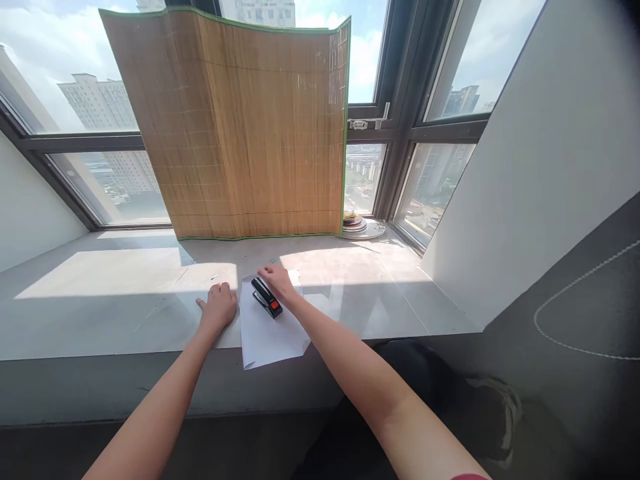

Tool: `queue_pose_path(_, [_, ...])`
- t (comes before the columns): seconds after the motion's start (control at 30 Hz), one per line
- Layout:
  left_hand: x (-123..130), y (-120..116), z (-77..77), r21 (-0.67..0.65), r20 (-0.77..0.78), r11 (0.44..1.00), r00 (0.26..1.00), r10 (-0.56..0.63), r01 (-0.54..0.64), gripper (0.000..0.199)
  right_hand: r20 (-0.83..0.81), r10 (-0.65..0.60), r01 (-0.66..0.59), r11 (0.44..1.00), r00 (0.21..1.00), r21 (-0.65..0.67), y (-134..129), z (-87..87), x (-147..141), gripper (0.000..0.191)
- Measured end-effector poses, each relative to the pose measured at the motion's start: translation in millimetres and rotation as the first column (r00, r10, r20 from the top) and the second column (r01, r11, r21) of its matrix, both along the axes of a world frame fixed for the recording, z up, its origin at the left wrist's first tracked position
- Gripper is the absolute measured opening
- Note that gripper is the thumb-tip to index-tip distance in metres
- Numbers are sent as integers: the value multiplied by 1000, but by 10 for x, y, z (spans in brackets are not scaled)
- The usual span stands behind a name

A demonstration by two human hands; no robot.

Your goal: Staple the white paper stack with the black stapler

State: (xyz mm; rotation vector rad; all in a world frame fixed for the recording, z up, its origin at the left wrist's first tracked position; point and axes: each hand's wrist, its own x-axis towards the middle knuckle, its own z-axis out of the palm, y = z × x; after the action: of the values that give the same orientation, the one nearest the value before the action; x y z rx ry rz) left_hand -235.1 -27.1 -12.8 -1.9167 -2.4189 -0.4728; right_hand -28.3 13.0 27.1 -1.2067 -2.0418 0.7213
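Note:
White paper sheets (270, 343) lie on the window sill (360, 313), their near end hanging past its front edge. A black stapler (267, 297) with an orange-red patch rests on the paper. Just beyond the stapler is my right hand (276, 277), its fingers bent together near the paper's far edge; whatever they hold is too small to make out. My left hand (220, 305) lies on the sill to the left of the paper, palm down, thumb apart, holding nothing.
A bamboo mat (260, 133) with green edging stands against the window behind the hands. Stacked plates (355, 225) sit at its lower right corner. A sloping white wall (540, 133) bounds the sill on the right.

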Motion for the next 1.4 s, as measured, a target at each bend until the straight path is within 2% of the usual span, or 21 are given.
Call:
queue_pose_path(0.07, [9,-6,18,-4,-2,1000,1000,-4,4,41,35,-5,6,999,999,-35,-243,-10,-48,47])
queue_pose_path(0.17, [19,-18,49,-10,-11,1000,1000,-4,4,40,155,-23,28,999,988,-33,-461,-70,-103,72])
queue_pose_path(0.33, [31,-23,69,-15,-30,1000,999,11,-12,42,198,-32,49,995,980,-86,-399,-122,23,87])
queue_pose_path(0.5, [30,-58,49,3,-41,1000,999,22,-22,45,148,-36,57,989,988,-139,-293,-138,573,86])
queue_pose_path(0.63, [81,-79,70,62,-10,998,1000,23,-22,40,111,-118,127,989,987,-80,-267,-209,1132,82])
queue_pose_path(0.7, [250,-69,99,150,82,986,993,-80,67,36,104,-142,148,987,984,-56,-254,-248,1319,79])
queue_pose_path(0.73, [385,-56,112,218,130,965,975,-178,147,35,98,-145,149,988,985,-40,-251,-261,1376,78])
queue_pose_path(0.8, [733,-20,129,318,172,887,900,-401,335,31,74,-142,142,990,987,3,-261,-265,1431,70])
queue_pose_path(0.87, [1103,25,125,347,180,816,821,-541,462,29,49,-156,153,987,987,56,-291,-236,1456,56])
queue_pose_path(0.93, [1400,67,98,315,197,814,805,-560,488,30,34,-219,216,973,975,87,-327,-184,1524,46])
queue_pose_path(1.03, [1617,107,26,211,206,870,850,-485,445,32,-9,-308,307,943,951,126,-348,-98,1798,46])
queue_pose_path(1.17, [1643,123,-58,128,87,858,856,-510,498,30,-75,-263,272,950,962,152,-318,-47,2295,48])
queue_pose_path(1.23, [1634,134,-68,108,38,854,857,-514,508,37,-67,-314,320,940,947,118,-311,-45,2449,46])
queue_pose_path(1.4, [1623,160,-26,107,45,828,830,-556,550,34,-67,-580,583,811,812,39,-344,-42,2518,46])
